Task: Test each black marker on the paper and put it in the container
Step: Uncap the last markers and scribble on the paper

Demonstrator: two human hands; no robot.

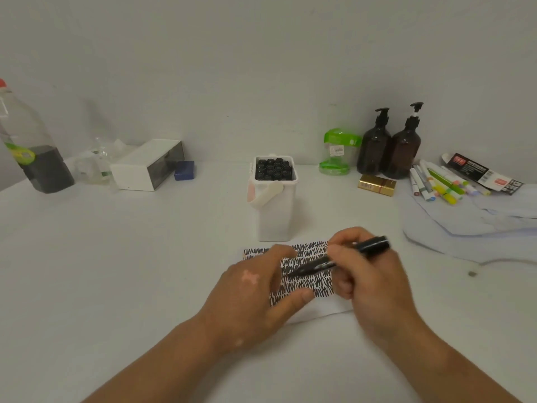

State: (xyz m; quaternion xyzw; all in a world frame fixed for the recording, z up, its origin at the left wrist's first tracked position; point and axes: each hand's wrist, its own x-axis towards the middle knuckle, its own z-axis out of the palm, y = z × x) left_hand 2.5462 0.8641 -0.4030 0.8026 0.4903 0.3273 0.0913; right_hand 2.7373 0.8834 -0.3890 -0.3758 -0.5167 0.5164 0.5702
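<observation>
A black marker (pixel 372 245) is gripped in my right hand (pixel 363 280), its tip pointing left and down onto the paper (pixel 308 282). The paper is a small white sheet covered in rows of black scribbles. My left hand (pixel 255 295) lies flat on the paper's left side, fingers spread, holding nothing. Just behind the paper stands the white container (pixel 274 212) with a handle, packed with several black markers standing upright, caps up.
Coloured markers (pixel 438 181) and a package lie at the right on a pale cloth (pixel 470 228). Two brown pump bottles (pixel 389 146), a green-lidded jar and a gold box stand at the back right. A white box (pixel 148 165), blue item and plastic bottle sit back left.
</observation>
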